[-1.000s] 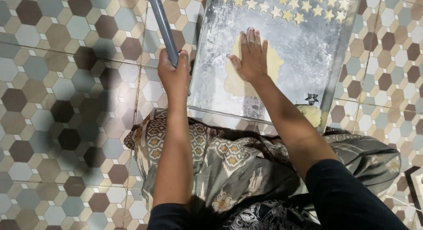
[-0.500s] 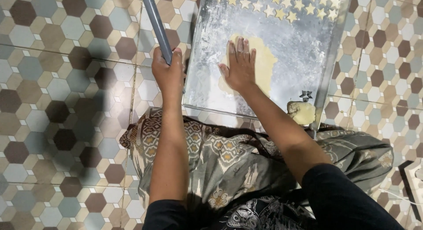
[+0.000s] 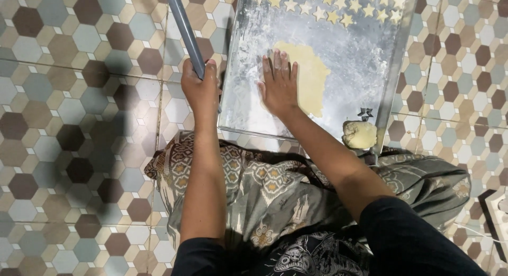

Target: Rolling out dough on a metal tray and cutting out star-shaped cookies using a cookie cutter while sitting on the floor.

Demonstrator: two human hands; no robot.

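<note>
Near right corner of tray (image 3: 241, 109): dough ball (image 3: 359, 134) beside star cutter (image 3: 365, 114). Right hand (image 3: 279, 85) lies released, flat, on dough sheet (image 3: 306, 77) at tray centre. Left hand (image 3: 200, 88) grasps grey rod (image 3: 185, 30) off left edge. Far edge: stars (image 3: 323, 8).

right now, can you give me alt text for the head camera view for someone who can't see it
A seated person presses their right hand flat on a sheet of pale dough on a floured metal tray, while their left hand grips a grey rod. Star-shaped dough cutouts line the tray's far edge; a dough ball and a small star cutter sit near its corner, over hexagon-tiled floor.
</note>
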